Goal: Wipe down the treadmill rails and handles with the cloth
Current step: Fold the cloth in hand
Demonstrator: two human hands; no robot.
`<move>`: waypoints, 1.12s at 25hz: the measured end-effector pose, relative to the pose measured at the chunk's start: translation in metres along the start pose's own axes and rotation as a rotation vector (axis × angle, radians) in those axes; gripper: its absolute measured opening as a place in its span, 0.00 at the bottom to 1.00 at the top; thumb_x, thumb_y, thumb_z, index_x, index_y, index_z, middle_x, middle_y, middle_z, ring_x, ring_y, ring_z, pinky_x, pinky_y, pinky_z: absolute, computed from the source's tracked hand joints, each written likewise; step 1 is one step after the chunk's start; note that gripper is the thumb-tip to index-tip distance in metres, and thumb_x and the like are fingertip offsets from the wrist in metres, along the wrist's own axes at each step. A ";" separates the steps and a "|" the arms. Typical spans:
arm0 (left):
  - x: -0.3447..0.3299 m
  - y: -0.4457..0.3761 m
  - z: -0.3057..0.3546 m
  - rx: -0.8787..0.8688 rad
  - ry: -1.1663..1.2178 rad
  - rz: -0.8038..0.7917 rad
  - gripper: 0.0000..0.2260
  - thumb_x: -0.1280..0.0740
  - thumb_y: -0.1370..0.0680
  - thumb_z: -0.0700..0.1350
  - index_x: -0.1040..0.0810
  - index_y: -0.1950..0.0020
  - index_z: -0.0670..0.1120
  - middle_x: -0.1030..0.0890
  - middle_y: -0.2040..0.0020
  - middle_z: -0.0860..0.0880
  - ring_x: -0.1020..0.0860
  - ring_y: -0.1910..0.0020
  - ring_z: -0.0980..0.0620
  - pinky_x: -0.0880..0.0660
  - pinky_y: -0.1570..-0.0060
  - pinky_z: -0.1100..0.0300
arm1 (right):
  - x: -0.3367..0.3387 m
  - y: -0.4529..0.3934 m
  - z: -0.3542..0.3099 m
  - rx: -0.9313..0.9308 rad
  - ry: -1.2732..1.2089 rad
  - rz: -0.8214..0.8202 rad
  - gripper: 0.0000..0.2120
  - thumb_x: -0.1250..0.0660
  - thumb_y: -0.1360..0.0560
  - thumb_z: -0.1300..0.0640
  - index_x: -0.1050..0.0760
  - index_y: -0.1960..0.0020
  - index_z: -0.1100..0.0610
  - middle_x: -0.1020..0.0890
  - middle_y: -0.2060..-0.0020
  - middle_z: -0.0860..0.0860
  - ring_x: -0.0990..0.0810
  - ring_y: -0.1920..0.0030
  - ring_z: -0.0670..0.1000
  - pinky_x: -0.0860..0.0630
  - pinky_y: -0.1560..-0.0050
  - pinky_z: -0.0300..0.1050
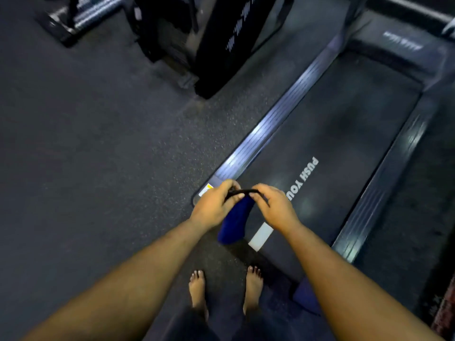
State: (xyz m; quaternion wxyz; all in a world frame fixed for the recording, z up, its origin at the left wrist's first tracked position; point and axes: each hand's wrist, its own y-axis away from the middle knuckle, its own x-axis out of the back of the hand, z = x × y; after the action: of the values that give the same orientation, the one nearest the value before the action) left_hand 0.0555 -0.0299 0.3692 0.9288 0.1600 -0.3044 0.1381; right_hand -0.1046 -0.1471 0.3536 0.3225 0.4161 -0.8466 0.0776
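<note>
Cloth (235, 221) pinched between fingers (232, 193) of both hands, hanging below.

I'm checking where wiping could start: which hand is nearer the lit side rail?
Left. The left hand grips the cloth right by the lit side rail's near end; the right hand, also gripping it, is over the belt.

blue cloth (235, 221) hanging, treadmill (332, 134) on floor
</note>
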 end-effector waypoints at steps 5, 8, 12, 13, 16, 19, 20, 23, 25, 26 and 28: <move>0.140 0.061 0.021 -0.094 -0.384 -0.159 0.28 0.33 0.30 0.71 0.26 0.36 0.56 0.23 0.46 0.54 0.23 0.47 0.54 0.26 0.49 0.56 | 0.034 0.010 -0.131 -0.029 -0.341 0.204 0.09 0.40 0.17 0.60 0.26 0.55 0.53 0.22 0.63 0.47 0.25 0.63 0.42 0.29 0.58 0.39; 0.219 0.081 0.003 0.051 -0.366 -0.129 0.15 0.28 0.28 0.62 0.20 0.53 0.52 0.19 0.57 0.53 0.21 0.56 0.52 0.25 0.56 0.52 | 0.041 -0.006 -0.188 -0.002 -0.309 0.238 0.11 0.39 0.17 0.59 0.28 0.59 0.59 0.25 0.65 0.50 0.28 0.64 0.43 0.31 0.59 0.39; 0.305 0.097 -0.018 0.117 0.046 0.024 0.10 0.25 0.26 0.52 0.18 0.56 0.45 0.18 0.66 0.52 0.22 0.67 0.56 0.28 0.65 0.60 | 0.030 -0.038 -0.246 -0.069 -0.401 0.450 0.13 0.37 0.18 0.55 0.26 0.58 0.62 0.24 0.65 0.53 0.28 0.62 0.47 0.30 0.58 0.45; 0.321 0.101 -0.020 0.109 0.190 0.066 0.10 0.26 0.24 0.49 0.19 0.55 0.43 0.19 0.66 0.53 0.23 0.67 0.58 0.29 0.65 0.63 | 0.024 -0.045 -0.259 -0.108 -0.433 0.486 0.14 0.36 0.19 0.53 0.27 0.60 0.61 0.26 0.66 0.53 0.29 0.63 0.48 0.30 0.59 0.47; 0.355 0.102 -0.021 0.059 0.494 0.241 0.07 0.28 0.22 0.44 0.20 0.54 0.40 0.18 0.62 0.47 0.24 0.62 0.52 0.27 0.61 0.56 | -0.005 -0.065 -0.303 -0.138 -0.499 0.588 0.18 0.35 0.20 0.52 0.33 0.66 0.55 0.32 0.71 0.51 0.34 0.67 0.47 0.34 0.62 0.48; 0.377 0.084 -0.012 0.070 0.592 0.411 0.07 0.28 0.22 0.46 0.18 0.53 0.43 0.14 0.57 0.43 0.20 0.59 0.49 0.21 0.55 0.47 | -0.036 -0.078 -0.354 0.014 -0.450 0.694 0.14 0.34 0.20 0.55 0.31 0.64 0.53 0.27 0.71 0.45 0.30 0.69 0.43 0.30 0.62 0.47; 0.381 0.077 -0.006 0.069 0.644 0.409 0.05 0.29 0.22 0.45 0.17 0.52 0.44 0.14 0.55 0.42 0.19 0.57 0.48 0.21 0.53 0.46 | -0.049 -0.083 -0.370 0.070 -0.425 0.678 0.10 0.33 0.20 0.55 0.27 0.61 0.52 0.23 0.69 0.45 0.26 0.66 0.43 0.27 0.61 0.45; 0.394 0.058 0.009 0.003 0.642 0.299 0.06 0.33 0.19 0.43 0.16 0.47 0.46 0.14 0.53 0.45 0.17 0.52 0.46 0.20 0.48 0.48 | -0.087 -0.112 -0.406 0.204 -0.321 0.576 0.02 0.32 0.22 0.52 0.21 0.51 0.49 0.17 0.62 0.45 0.19 0.60 0.43 0.23 0.58 0.42; 0.404 0.042 0.012 -0.029 0.590 0.286 0.09 0.36 0.18 0.41 0.16 0.49 0.47 0.14 0.54 0.47 0.16 0.53 0.50 0.20 0.50 0.55 | -0.099 -0.137 -0.414 0.251 -0.179 0.513 0.09 0.35 0.23 0.47 0.22 0.44 0.46 0.17 0.56 0.43 0.18 0.56 0.44 0.21 0.56 0.45; 0.413 0.030 0.010 -0.023 0.593 0.302 0.11 0.37 0.17 0.41 0.15 0.50 0.47 0.14 0.55 0.47 0.16 0.53 0.50 0.20 0.50 0.55 | -0.101 -0.151 -0.415 0.275 -0.087 0.496 0.11 0.36 0.22 0.47 0.23 0.41 0.45 0.18 0.53 0.43 0.19 0.54 0.45 0.21 0.55 0.46; 0.430 0.007 0.004 0.014 0.622 0.336 0.12 0.38 0.17 0.41 0.15 0.52 0.48 0.14 0.54 0.46 0.16 0.51 0.48 0.20 0.45 0.49 | -0.098 -0.174 -0.413 0.362 0.099 0.474 0.14 0.37 0.21 0.48 0.24 0.36 0.44 0.21 0.49 0.42 0.20 0.53 0.45 0.22 0.55 0.44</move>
State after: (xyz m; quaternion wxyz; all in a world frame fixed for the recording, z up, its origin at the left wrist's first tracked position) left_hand 0.3849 0.0434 0.6359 0.9403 0.0642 -0.0279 0.3330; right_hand 0.2689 -0.0296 0.5922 0.2570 0.2533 -0.8757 0.3208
